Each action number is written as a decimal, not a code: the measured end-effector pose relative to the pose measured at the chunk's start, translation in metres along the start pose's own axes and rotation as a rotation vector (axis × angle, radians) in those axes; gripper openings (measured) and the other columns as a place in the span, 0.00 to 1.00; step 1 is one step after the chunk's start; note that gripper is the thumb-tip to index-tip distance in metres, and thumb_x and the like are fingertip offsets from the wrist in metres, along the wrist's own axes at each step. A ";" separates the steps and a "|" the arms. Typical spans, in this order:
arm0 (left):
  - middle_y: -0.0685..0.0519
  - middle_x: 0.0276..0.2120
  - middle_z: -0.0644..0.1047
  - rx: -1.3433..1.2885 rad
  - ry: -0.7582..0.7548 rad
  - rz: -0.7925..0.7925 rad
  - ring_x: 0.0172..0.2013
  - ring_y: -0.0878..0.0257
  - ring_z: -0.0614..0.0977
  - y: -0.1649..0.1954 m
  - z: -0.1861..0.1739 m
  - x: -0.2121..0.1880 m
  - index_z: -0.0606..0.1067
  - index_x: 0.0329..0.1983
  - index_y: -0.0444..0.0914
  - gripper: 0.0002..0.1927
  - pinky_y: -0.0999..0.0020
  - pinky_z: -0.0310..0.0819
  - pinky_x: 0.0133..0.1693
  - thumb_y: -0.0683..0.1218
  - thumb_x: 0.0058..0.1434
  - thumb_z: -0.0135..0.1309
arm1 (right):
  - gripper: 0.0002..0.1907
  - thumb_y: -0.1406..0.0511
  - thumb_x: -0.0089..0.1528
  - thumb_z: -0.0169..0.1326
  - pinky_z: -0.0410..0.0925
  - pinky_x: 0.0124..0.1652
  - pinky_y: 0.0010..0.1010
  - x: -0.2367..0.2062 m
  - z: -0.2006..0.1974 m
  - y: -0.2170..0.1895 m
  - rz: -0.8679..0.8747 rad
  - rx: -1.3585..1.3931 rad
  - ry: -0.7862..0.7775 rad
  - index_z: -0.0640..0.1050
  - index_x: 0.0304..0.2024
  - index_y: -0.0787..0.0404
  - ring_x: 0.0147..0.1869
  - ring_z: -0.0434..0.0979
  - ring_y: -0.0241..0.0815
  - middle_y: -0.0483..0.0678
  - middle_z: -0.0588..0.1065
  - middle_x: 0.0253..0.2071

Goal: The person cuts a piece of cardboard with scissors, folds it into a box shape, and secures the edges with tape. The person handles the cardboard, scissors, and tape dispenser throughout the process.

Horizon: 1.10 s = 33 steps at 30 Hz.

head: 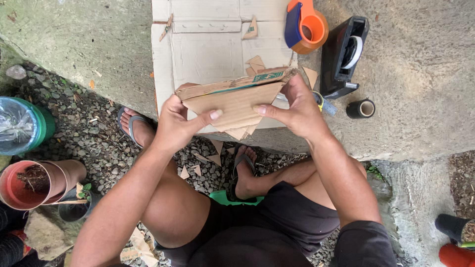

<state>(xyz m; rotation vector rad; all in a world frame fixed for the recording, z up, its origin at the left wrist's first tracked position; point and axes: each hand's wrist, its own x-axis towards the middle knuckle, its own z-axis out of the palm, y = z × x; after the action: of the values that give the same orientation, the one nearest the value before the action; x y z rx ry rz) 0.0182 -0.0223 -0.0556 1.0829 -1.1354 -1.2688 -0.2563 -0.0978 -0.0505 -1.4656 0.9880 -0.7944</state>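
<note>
Concrete slab (420,99) serves as the desk, gravel (94,133) below it. Flattened cardboard sheet (208,44) lies on the slab, small offcuts on it and on the gravel. Left hand (175,123) and right hand (294,106) each grip one end of a stack of triangular cardboard pieces (235,99), thumbs pressed on the near face, fingers behind. Stack is held in the air above the slab's near edge, point downward. Orange tape dispenser (307,24), black desktop tape dispenser (344,54) and a black tape roll (361,109) sit to the right, well apart from the hands. Person seated, sandalled feet on gravel.
</note>
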 end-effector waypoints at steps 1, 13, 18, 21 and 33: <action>0.53 0.48 0.81 -0.002 -0.008 -0.036 0.50 0.69 0.80 -0.001 -0.003 0.003 0.76 0.54 0.35 0.19 0.71 0.75 0.56 0.36 0.61 0.67 | 0.38 0.66 0.53 0.73 0.63 0.71 0.46 0.003 -0.002 0.001 0.009 -0.015 0.000 0.68 0.61 0.61 0.71 0.71 0.49 0.53 0.74 0.62; 0.53 0.43 0.81 -0.124 0.038 -0.183 0.44 0.69 0.81 -0.005 -0.010 0.018 0.76 0.51 0.34 0.14 0.72 0.77 0.49 0.38 0.63 0.64 | 0.28 0.70 0.56 0.71 0.68 0.68 0.42 0.018 -0.001 0.002 -0.101 0.067 -0.042 0.75 0.57 0.56 0.64 0.76 0.40 0.43 0.79 0.55; 0.54 0.45 0.80 -0.133 0.007 -0.132 0.47 0.69 0.80 -0.005 -0.012 0.018 0.76 0.52 0.33 0.14 0.72 0.76 0.51 0.40 0.65 0.63 | 0.27 0.72 0.58 0.70 0.69 0.67 0.42 0.017 0.002 0.006 -0.081 0.163 -0.050 0.75 0.58 0.56 0.64 0.76 0.41 0.44 0.79 0.55; 0.53 0.45 0.81 -0.089 0.010 -0.128 0.47 0.68 0.80 -0.009 -0.014 0.018 0.76 0.52 0.33 0.14 0.70 0.76 0.52 0.41 0.65 0.63 | 0.28 0.74 0.59 0.70 0.66 0.69 0.42 0.015 0.003 0.006 -0.092 0.219 -0.074 0.74 0.59 0.58 0.67 0.74 0.41 0.45 0.77 0.56; 0.54 0.49 0.79 -0.180 0.038 -0.019 0.52 0.68 0.78 -0.033 -0.021 0.005 0.73 0.57 0.35 0.16 0.68 0.74 0.57 0.40 0.68 0.61 | 0.27 0.74 0.59 0.69 0.66 0.70 0.41 0.013 0.006 0.001 -0.064 0.244 -0.048 0.72 0.56 0.58 0.66 0.74 0.40 0.46 0.75 0.56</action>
<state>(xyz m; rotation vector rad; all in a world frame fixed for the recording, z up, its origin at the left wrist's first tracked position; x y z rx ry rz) 0.0346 -0.0284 -0.0908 0.9815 -0.9644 -1.3329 -0.2457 -0.1076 -0.0530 -1.3037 0.7816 -0.8899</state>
